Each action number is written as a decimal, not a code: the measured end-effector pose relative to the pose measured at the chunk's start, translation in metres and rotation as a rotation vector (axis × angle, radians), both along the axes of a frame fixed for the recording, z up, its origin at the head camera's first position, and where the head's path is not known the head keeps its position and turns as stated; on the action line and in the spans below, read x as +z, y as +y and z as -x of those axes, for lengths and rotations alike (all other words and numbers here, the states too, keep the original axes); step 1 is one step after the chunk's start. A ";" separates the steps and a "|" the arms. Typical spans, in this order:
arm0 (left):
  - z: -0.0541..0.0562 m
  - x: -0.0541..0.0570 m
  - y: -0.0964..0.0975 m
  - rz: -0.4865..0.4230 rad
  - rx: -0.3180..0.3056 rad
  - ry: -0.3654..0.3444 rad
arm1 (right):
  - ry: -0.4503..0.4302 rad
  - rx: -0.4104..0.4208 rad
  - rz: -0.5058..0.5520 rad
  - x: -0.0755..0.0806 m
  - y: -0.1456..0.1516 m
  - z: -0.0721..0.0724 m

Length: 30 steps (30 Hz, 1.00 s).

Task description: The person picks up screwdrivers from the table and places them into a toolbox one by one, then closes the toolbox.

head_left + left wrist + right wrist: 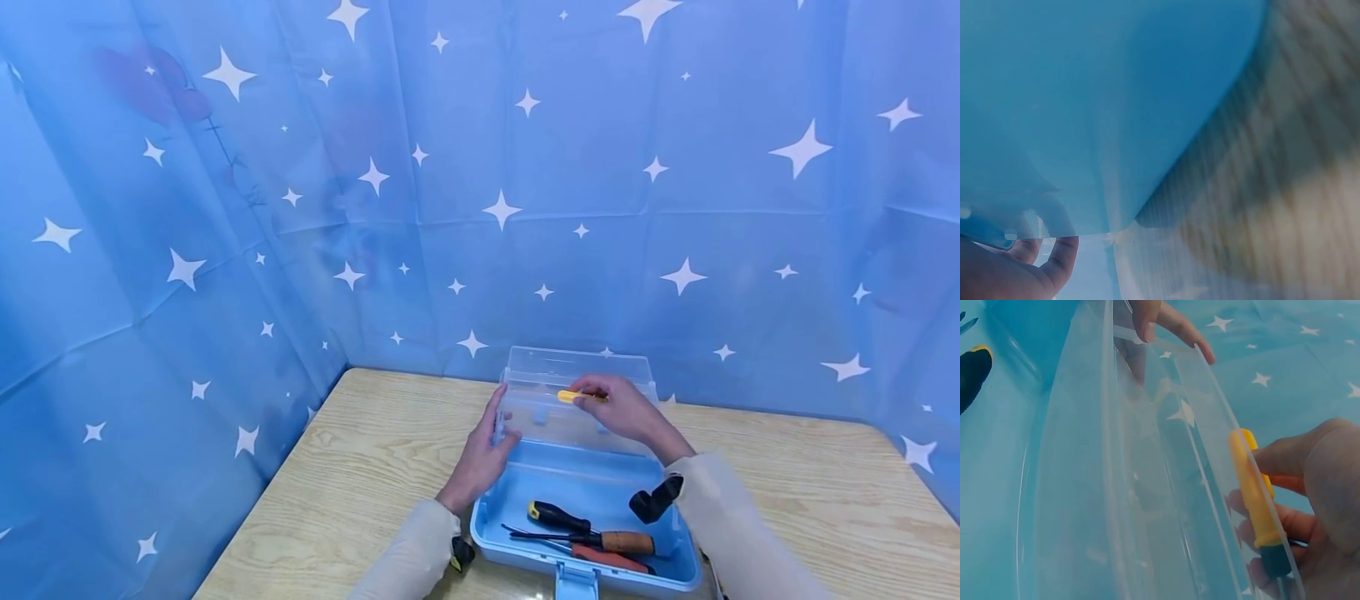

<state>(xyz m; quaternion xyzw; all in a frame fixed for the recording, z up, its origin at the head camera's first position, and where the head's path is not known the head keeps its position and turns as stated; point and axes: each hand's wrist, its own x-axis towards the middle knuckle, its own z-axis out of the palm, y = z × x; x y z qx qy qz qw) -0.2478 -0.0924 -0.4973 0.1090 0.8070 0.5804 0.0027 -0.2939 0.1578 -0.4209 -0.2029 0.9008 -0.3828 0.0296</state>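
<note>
A light blue toolbox (517, 483) stands with its translucent lid (577, 364) raised at the back. My left hand (483, 454) grips the lid's left edge, thumb on the inner side and fingers around the outside. In my right hand (618, 408) is a yellow-handled screwdriver (1250, 487), pinched by thumb and fingers near the upper part of the lid. Its dark collar and some metal shaft show in the right wrist view. Inside the box lie a black-handled screwdriver (558, 516) with a yellow end, a wooden-handled tool (628, 543) and a red-handled tool (611, 559).
The box rests on a light wood-grain table (390, 450). Its blue front latch (576, 582) hangs at the near side. Behind and to the left hangs a blue curtain (465, 125) with white stars, close to the table's back edge.
</note>
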 end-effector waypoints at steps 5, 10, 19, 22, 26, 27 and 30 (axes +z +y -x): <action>0.000 0.000 -0.001 -0.004 -0.002 -0.001 | 0.016 -0.014 -0.010 0.000 -0.002 -0.001; 0.001 -0.001 0.000 -0.002 -0.002 0.004 | 0.030 -0.010 -0.013 0.000 -0.001 -0.002; 0.001 -0.003 0.001 0.005 0.005 0.004 | 0.049 0.007 -0.022 -0.003 0.000 -0.003; 0.002 -0.004 0.001 0.008 0.008 0.007 | 0.053 0.008 -0.029 -0.003 0.000 -0.003; 0.001 -0.002 0.002 0.009 0.011 0.005 | 0.060 0.008 -0.030 -0.004 0.001 -0.003; 0.001 -0.002 0.002 0.007 0.012 0.003 | 0.061 0.009 -0.028 -0.004 0.001 -0.003; 0.001 -0.002 0.002 0.005 0.012 0.001 | 0.063 0.013 -0.022 -0.004 0.001 -0.004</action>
